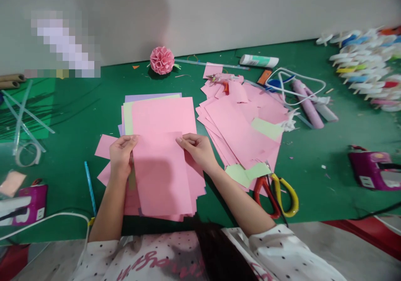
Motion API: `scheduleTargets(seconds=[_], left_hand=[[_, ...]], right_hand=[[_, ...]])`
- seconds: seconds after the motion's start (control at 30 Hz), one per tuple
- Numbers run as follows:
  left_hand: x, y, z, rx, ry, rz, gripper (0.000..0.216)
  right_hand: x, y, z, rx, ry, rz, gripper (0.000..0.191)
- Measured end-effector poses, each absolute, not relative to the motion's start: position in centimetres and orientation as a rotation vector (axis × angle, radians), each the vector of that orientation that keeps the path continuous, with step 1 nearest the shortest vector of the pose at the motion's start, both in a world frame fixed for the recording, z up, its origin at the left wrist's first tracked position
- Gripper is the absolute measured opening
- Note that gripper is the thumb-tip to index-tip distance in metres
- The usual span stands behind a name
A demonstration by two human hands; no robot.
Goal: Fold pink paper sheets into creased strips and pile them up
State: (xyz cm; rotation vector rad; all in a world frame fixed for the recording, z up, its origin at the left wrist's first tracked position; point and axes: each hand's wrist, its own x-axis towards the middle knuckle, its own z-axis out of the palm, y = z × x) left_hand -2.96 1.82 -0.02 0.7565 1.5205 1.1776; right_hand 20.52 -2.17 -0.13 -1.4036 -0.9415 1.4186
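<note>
A pink sheet of paper [159,176] is held up by its two sides, its upper edge level with my fingers. My left hand [121,153] pinches the left edge between thumb and fingers. At the right edge, my right hand [198,149] grips it the same way. Behind and under this sheet lies a stack of coloured paper [166,114], mostly pink, with light green and purple edges showing. Small pink paper pieces [105,146] stick out to the left of the stack.
Pink sheets and offcuts [232,126] lie right of the stack, with a glue gun [227,80] on top. Scissors [275,195] with red and yellow handles rest near the front edge. A pink paper ball [162,60] sits by the wall. A blue pencil [90,187] lies left.
</note>
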Motion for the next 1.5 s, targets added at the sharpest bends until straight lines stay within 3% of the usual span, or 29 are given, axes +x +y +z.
scheduleTargets(seconds=[1.5], left_hand=[[-3.12, 2.11, -0.5, 0.759, 1.475, 1.167, 0.044]], right_hand=[[20.67, -2.09, -0.36, -1.44, -0.996, 1.384, 0.044]])
